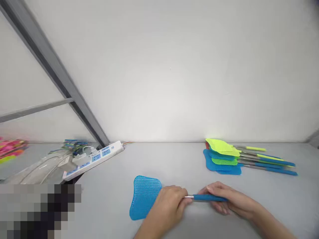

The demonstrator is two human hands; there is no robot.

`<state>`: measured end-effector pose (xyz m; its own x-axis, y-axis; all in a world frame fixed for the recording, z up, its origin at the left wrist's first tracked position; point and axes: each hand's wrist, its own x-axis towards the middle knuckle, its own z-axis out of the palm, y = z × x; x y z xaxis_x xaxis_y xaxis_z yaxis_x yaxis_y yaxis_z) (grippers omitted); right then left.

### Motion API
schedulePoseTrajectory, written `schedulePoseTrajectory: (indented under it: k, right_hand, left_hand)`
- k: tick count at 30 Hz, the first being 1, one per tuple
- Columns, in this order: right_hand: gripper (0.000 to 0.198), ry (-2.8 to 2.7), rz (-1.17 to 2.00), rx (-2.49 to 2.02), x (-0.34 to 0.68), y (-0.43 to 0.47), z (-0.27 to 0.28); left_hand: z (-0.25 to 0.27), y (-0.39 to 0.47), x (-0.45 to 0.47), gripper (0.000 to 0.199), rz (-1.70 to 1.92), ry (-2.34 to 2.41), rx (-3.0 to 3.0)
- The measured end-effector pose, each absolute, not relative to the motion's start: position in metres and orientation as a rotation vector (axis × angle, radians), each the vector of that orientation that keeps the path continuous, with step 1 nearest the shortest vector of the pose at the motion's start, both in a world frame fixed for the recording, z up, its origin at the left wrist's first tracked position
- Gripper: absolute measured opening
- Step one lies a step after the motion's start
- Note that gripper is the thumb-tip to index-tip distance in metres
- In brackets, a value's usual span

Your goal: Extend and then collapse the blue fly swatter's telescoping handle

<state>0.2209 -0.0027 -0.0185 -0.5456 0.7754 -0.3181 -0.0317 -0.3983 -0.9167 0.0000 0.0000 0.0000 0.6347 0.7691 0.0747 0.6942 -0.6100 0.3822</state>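
Observation:
A blue fly swatter [144, 199] lies crosswise in front of me, its mesh head to the left and its blue handle [208, 198] to the right. My left hand [170, 202] is closed round the metal shaft near the head, hiding part of it. Around the blue handle, my right hand [228, 200] has its thumb on the near upper side and its fingers curled behind and below. A short bit of bare metal shaft shows between the two hands.
Several fly swatters [224, 156] in yellow, green and blue lie piled at the back right, handles pointing right. A white power strip [94, 158] with plugs and cables sits at the left. Beyond it are clear plastic bags [42, 166] and pink items [11, 147]. A white wall [169, 73] rises behind.

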Motion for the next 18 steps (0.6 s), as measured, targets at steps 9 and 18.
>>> schedulePoseTrajectory:
  k: [9, 18]
  right_hand:
    - [0.038, -1.286, 2.107, -1.109, 0.2247, -0.0020, -0.0165]
    - [0.035, -1.236, 2.081, -1.131, 0.2243, 0.0009, -0.0169]
  left_hand:
    - [0.0008, 0.0021, 0.0015, 0.022, 0.382, 1.245, 2.591]
    - [0.0028, 0.0034, 0.0011, 0.020, 0.411, 1.237, 2.565]
